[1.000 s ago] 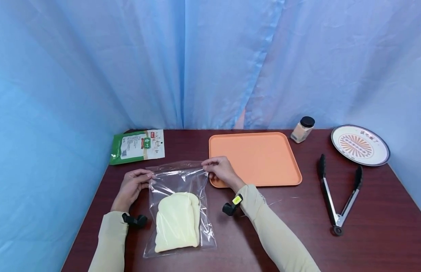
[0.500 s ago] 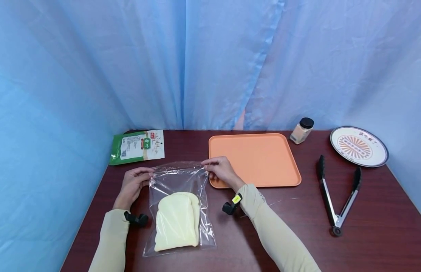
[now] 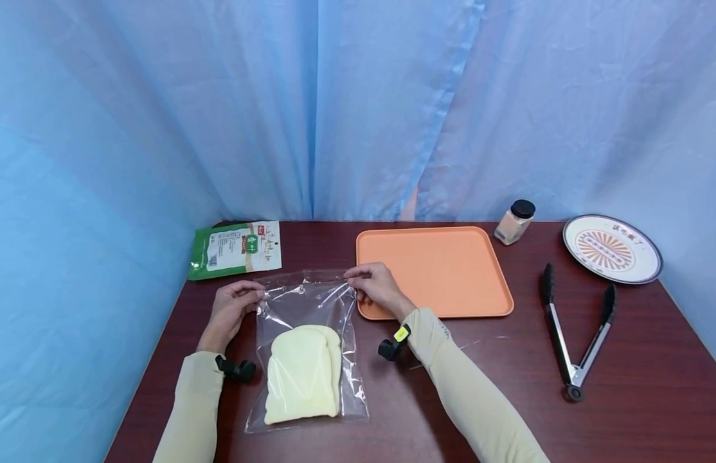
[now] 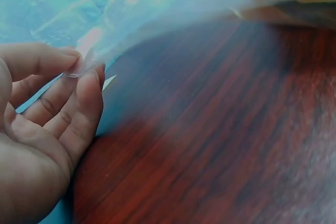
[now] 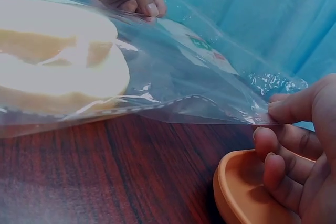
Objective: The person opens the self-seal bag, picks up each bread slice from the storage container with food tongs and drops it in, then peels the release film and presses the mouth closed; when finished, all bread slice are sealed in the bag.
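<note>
A clear plastic bag (image 3: 303, 308) with two bread slices (image 3: 300, 376) inside lies in front of the person, its mouth toward the back. The left hand (image 3: 229, 312) pinches the bag's upper left corner between thumb and forefinger. At the upper right corner the right hand (image 3: 378, 289) pinches the film the same way. In the right wrist view the bag (image 5: 184, 85) is stretched between both hands, its top lifted off the table, with the slices (image 5: 58, 56) overlapping inside. The left wrist view shows thumb and fingertips of the left hand (image 4: 58, 98) meeting on the film.
An orange tray (image 3: 433, 270) lies just behind the right hand. A green and white packet (image 3: 235, 251) is at the back left. Farther right are a black-capped spice jar (image 3: 514, 223), spread tongs (image 3: 574, 373) and a white plate (image 3: 612, 249). Blue curtains border the table.
Both hands keep their pinch on the bag's corners. The bag's top edge has risen and shifted slightly away from the person, and the left hand has moved slightly up and right.
</note>
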A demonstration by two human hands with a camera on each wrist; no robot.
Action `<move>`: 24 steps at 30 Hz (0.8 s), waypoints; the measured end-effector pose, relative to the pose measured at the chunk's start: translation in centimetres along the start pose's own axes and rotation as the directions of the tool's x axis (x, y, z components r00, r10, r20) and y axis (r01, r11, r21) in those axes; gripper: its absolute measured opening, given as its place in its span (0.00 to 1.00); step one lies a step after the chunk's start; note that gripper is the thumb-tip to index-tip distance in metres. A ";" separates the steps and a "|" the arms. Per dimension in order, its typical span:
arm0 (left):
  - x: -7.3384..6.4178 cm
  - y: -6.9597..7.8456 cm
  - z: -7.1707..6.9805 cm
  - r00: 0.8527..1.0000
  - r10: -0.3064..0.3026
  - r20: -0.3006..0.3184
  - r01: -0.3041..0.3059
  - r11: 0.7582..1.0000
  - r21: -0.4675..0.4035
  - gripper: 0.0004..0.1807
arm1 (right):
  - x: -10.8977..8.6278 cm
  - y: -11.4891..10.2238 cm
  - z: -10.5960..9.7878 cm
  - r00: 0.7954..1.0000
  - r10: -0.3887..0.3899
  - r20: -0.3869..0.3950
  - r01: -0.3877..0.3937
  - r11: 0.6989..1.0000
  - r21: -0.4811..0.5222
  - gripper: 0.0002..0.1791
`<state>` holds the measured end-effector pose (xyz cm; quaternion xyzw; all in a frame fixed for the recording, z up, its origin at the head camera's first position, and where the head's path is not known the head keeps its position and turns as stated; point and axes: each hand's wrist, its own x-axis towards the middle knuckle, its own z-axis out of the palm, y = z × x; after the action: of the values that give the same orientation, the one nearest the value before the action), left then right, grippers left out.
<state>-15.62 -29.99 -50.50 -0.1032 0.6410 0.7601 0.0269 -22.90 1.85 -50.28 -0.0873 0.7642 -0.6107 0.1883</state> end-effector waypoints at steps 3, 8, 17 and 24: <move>0.0 0.0 0.0 1.000 0.004 0.010 -0.004 1.000 -0.013 0.12 | 0.1 0.0 0.0 1.000 0.001 -0.004 -0.001 1.000 0.004 0.13; -0.1 0.1 -0.1 1.000 0.014 0.015 -0.013 0.999 -0.044 0.13 | 0.3 0.2 0.0 1.000 0.004 -0.016 -0.003 1.000 0.023 0.13; 0.0 0.1 -0.4 0.999 0.020 0.030 -0.017 0.995 -0.101 0.12 | 0.1 0.5 -0.1 0.999 -0.037 -0.001 0.037 0.998 0.054 0.14; 0.1 0.0 -0.7 0.998 0.017 0.061 -0.007 0.987 -0.159 0.14 | 0.1 0.8 -0.2 0.994 -0.110 0.001 0.109 0.989 0.102 0.12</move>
<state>-15.63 -30.68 -50.60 -0.0776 0.5781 0.8116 0.0341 -22.96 2.16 -51.00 -0.1215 0.7255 -0.6579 0.1614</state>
